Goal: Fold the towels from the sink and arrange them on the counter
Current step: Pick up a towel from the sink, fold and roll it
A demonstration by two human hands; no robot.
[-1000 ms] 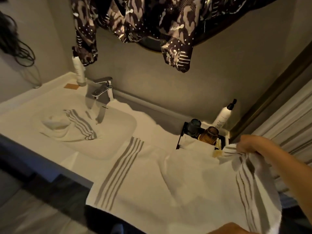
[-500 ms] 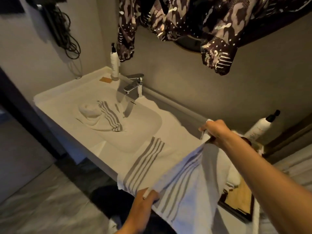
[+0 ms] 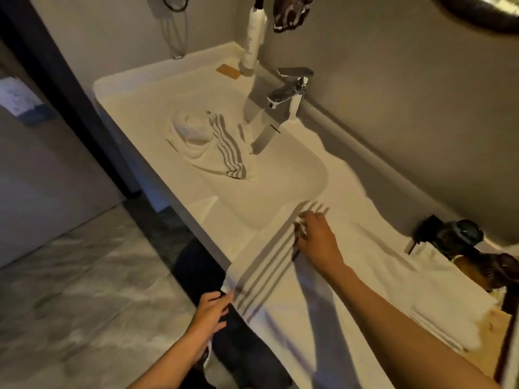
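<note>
Two towels in play, neither finished. One striped towel [image 3: 280,265] is spread on the bench [image 3: 348,186] right of the sink [image 3: 280,186], with its striped end folded over toward the basin and its near part hanging off the bench's front edge. Right hand [image 3: 317,240] rests on the far striped corner with fingers curled; looks like it pins or pinches the edge, though blur makes the exact grip unclear. Left hand [image 3: 210,307] is at the near striped corner, fingertips on the hem, seemingly pinching it. Second towel [image 3: 207,141], also grey-striped, sits crumpled in the sink under the faucet [image 3: 289,94], untouched. Some white folded cloth [image 3: 438,276] lies by the dark tray [image 3: 460,248] at far right; can't tell if that counts as an earlier done towel. Judgement: first fold of the current towel about laid, corners being matched; more folds and placement left, then the whole sink towel. Roughly early to midway.
</note>
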